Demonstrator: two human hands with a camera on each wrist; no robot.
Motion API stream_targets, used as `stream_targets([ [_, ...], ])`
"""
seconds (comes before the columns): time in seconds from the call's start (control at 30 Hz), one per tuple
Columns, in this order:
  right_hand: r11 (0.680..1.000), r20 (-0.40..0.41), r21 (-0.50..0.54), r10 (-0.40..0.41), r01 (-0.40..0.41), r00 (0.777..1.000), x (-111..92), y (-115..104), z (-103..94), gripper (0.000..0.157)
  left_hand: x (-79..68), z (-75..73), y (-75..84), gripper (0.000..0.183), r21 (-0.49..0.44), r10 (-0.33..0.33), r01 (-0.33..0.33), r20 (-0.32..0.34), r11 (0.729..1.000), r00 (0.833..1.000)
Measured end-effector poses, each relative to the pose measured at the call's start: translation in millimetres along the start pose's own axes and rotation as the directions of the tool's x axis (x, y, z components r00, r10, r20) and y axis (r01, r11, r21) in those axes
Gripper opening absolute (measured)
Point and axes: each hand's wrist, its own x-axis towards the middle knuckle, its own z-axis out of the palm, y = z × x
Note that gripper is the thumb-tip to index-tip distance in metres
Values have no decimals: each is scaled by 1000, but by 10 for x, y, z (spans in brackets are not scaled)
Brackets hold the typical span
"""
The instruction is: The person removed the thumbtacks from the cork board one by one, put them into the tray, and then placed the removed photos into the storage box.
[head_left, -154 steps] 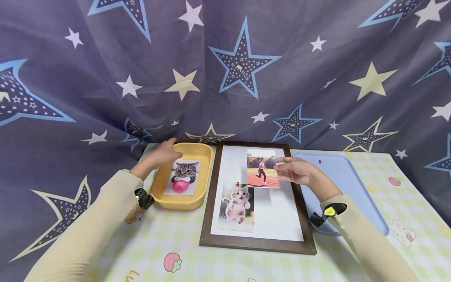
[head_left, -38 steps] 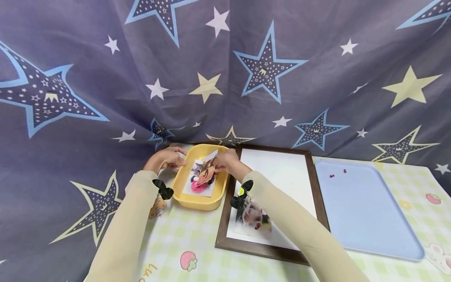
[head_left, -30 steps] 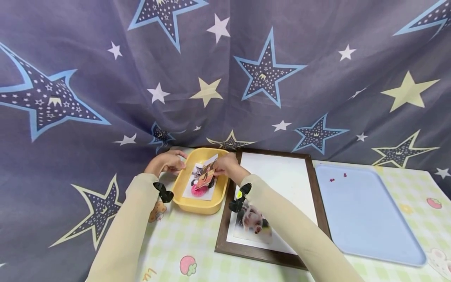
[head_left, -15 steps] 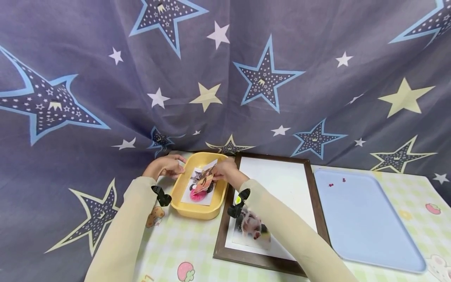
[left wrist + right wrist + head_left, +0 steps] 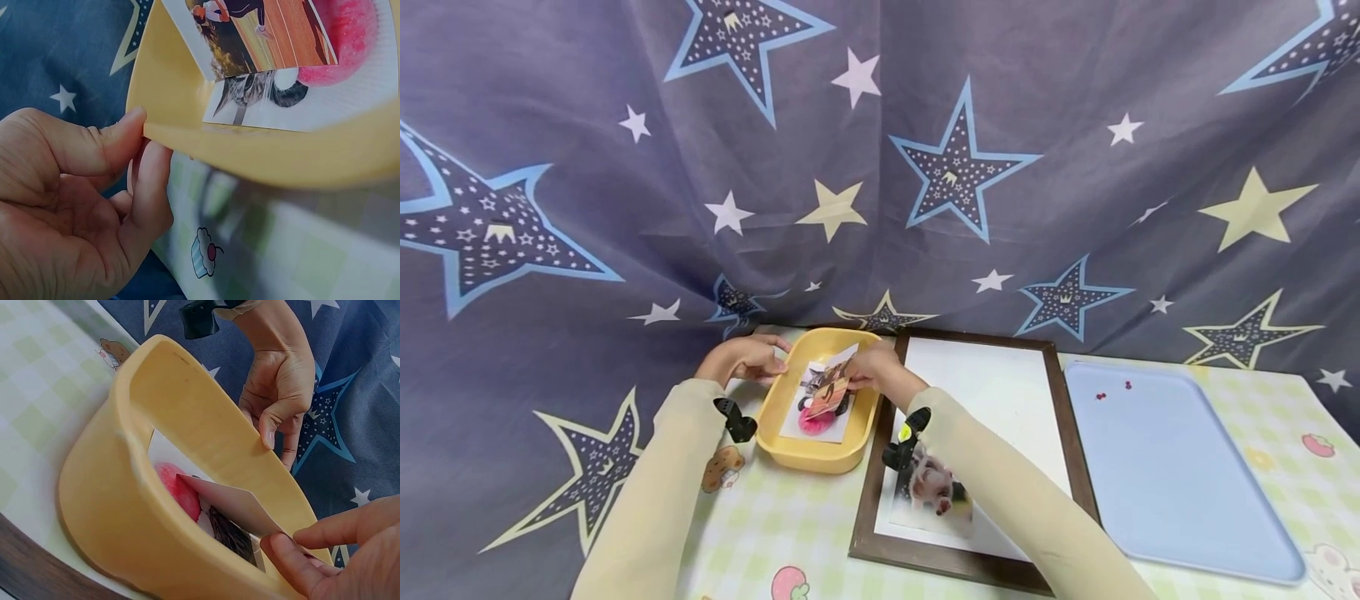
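Note:
My left hand (image 5: 81,194) pinches the left rim of a yellow plastic basin (image 5: 817,460) between thumb and fingers. My right hand (image 5: 877,368) reaches over the basin's right side and pinches a photo of a runner (image 5: 832,390) by its edge. This photo is tilted inside the basin, its lower corner over a cat photo (image 5: 835,430) lying on the bottom. In the right wrist view the runner photo (image 5: 234,503) shows its pale back, thumb and fingers (image 5: 290,562) at one end. The cat photo is partly covered.
Right of the basin lies a brown-framed white board (image 5: 992,383) bearing a kitten photo (image 5: 932,492), partly hidden under my right forearm. Farther right is a blue tray (image 5: 1180,475) with two red pins (image 5: 1101,396). A star-patterned curtain (image 5: 940,275) hangs behind the checked tablecloth (image 5: 745,533).
The right hand has carried the runner photo from over the board into the basin. My left hand has come to grip the basin's rim. During the last second both hands stay nearly still.

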Motion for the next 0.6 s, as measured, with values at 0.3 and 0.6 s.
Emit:
stream_targets([
  [0.3,1000,9,11,8,-8,1000,-10,-8,-13,54,-20,-3,-1,54,-15,1,-1,14,1000,1000],
  [0.6,1000,9,-15,-11,11,1000,-26,-12,-13,44,-24,9,18,53,-14,0,0,6,1000,1000],
])
